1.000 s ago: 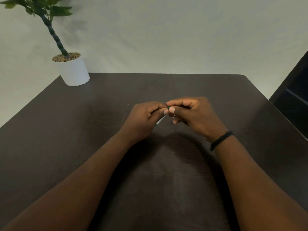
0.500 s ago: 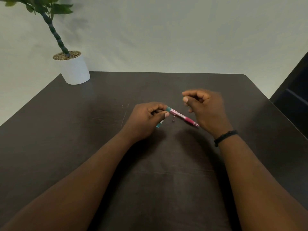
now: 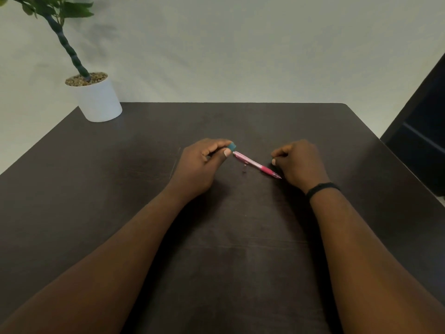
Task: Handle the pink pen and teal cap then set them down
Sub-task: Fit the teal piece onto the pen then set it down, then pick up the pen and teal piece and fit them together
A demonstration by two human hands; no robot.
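Dark table (image 3: 240, 261) — pen (image 3: 256, 164) lies released; cap (image 3: 231, 147) is pinched by left hand (image 3: 201, 165), right hand (image 3: 299, 161) curled empty — cap is set down next.

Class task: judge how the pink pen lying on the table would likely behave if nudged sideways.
The pink pen looks slim and round, so it would probably roll on the smooth dark table. It seems a straight, rigid barrel, so likely stiff and light.
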